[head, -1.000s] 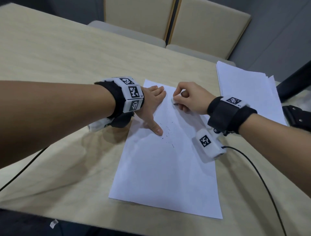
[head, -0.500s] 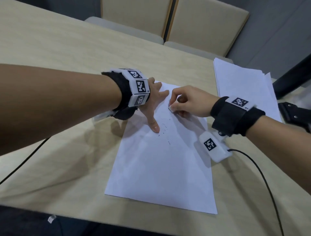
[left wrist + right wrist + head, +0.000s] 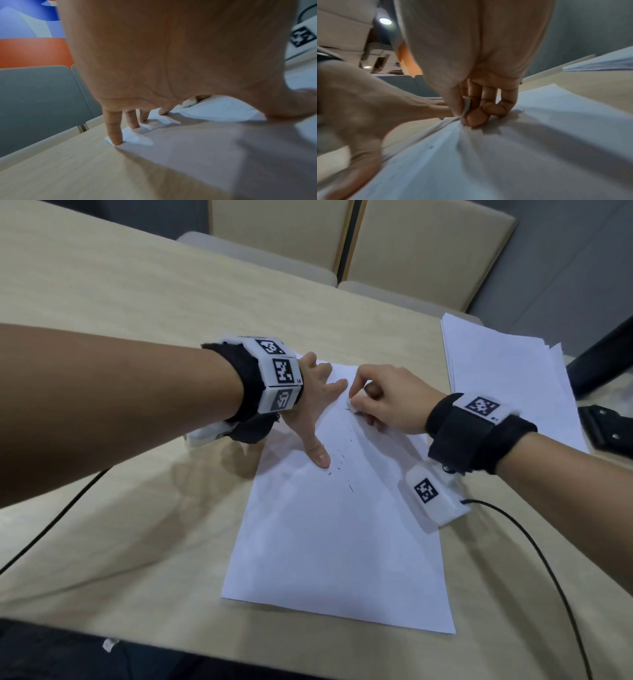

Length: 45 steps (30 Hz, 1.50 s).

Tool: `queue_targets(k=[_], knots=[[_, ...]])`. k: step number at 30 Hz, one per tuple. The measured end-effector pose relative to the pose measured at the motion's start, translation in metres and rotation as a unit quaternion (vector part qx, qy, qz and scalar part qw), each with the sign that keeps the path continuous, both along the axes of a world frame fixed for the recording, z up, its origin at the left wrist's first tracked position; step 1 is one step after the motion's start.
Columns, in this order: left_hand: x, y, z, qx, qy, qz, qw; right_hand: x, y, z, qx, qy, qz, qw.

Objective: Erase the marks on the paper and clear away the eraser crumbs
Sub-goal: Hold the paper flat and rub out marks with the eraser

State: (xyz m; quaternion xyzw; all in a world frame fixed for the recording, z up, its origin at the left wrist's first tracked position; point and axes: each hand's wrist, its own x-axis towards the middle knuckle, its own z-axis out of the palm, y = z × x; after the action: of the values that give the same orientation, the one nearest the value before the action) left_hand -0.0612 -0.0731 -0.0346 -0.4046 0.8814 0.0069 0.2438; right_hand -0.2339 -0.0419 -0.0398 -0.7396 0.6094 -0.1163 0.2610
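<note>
A white sheet of paper (image 3: 335, 529) lies on the wooden table, with dark eraser crumbs (image 3: 342, 463) scattered on its upper half. My left hand (image 3: 315, 409) presses the sheet's upper left part with spread, straight fingers (image 3: 114, 129) and thumb. My right hand (image 3: 380, 402) pinches a small white eraser (image 3: 466, 106) between thumb and fingers, its lower end touching the paper (image 3: 505, 155) close to the left hand's fingertips. The eraser (image 3: 354, 400) shows only as a white sliver in the head view. Pencil marks under the hand are hidden.
A stack of white sheets (image 3: 500, 378) lies at the table's far right. A black object (image 3: 606, 426) sits at the right edge. Two beige chairs (image 3: 424, 248) stand behind the table (image 3: 120, 320). Black cables (image 3: 534, 556) run from both wrists toward the near edge.
My right hand with the eraser has slid a little toward me and left along the paper. More crumbs lie below it. The left hand stays pressing the sheet.
</note>
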Motion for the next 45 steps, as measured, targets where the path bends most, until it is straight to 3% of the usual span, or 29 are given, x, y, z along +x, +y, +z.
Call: queue_targets(k=[3,7,9,13,17,20,22,24,26,28,30,32,34,35,45], knots=[[-0.001,0.001,0.000,-0.007,0.000,-0.004,1.000,0.000,0.006,0.010,0.077,0.016,0.062,0.995],[0.001,-0.001,-0.004,-0.002,0.004,0.004,1.000,0.000,-0.006,0.002,0.017,-0.026,-0.003,1.000],[0.000,-0.001,-0.001,-0.008,0.005,-0.002,1.000,0.002,-0.003,0.002,0.011,-0.012,0.022,1.000],[-0.001,0.001,-0.001,-0.007,0.001,0.001,1.000,0.000,0.006,0.007,0.097,-0.034,0.062,0.993],[0.002,-0.001,-0.005,-0.002,0.011,-0.005,1.000,0.005,-0.005,-0.003,-0.018,-0.017,0.002,1.000],[0.001,-0.001,-0.004,0.000,0.014,-0.001,1.000,0.009,0.000,0.000,0.032,0.031,0.067,0.997],[0.001,-0.001,-0.003,-0.003,0.011,-0.002,1.000,0.008,0.003,0.003,0.074,0.003,0.066,0.995],[0.002,-0.001,-0.004,0.000,0.011,-0.003,1.000,0.005,-0.002,-0.001,0.021,-0.033,0.006,0.999],[0.002,-0.001,-0.005,0.003,0.012,-0.004,1.000,0.005,-0.004,-0.003,-0.030,-0.012,-0.016,0.999],[0.002,0.001,-0.003,0.001,0.015,-0.004,1.000,0.005,0.002,0.002,0.030,0.016,0.037,0.999],[0.002,0.003,-0.002,-0.005,0.010,-0.003,1.000,0.000,0.011,0.008,0.113,-0.031,0.054,0.992],[0.002,0.004,-0.001,-0.005,0.005,-0.005,1.000,-0.014,0.016,0.006,0.103,-0.149,-0.042,0.983],[0.004,0.004,-0.002,0.000,0.003,-0.005,1.000,-0.029,0.017,-0.001,0.047,-0.265,-0.170,0.948],[0.004,0.003,-0.001,0.001,0.001,-0.006,1.000,-0.036,0.018,-0.004,0.036,-0.282,-0.204,0.937],[0.001,-0.012,0.009,0.035,-0.004,-0.009,0.999,-0.042,0.023,-0.008,0.050,-0.234,-0.203,0.949]])
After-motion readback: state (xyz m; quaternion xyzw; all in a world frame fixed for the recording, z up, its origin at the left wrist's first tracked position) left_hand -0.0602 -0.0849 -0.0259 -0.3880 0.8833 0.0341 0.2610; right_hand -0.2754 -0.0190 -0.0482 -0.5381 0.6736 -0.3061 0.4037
